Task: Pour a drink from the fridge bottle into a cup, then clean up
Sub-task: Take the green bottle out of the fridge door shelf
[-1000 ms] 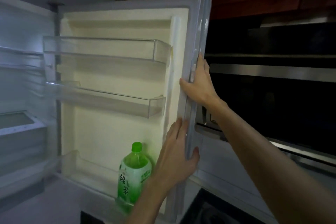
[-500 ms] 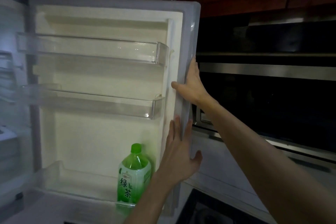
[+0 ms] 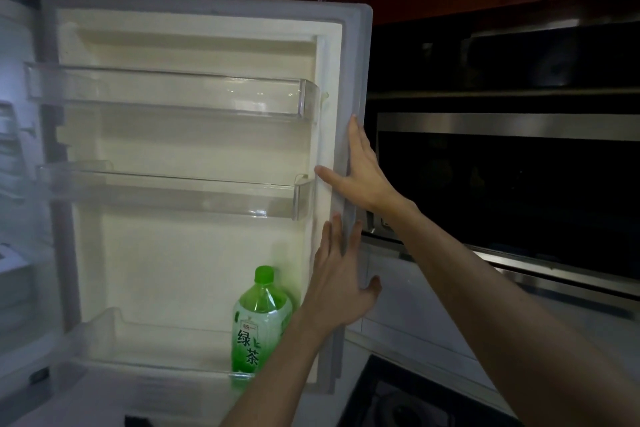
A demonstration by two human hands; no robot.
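Our left forearm hides part of the green tea bottle (image 3: 258,322) in the fridge door (image 3: 353,80). Our left hand (image 3: 341,282) and right hand (image 3: 363,172) rest spread flat against the door's edge, gripping nothing.

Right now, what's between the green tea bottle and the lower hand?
Nothing. In the head view, only bare door liner separates the green tea bottle from the left hand.
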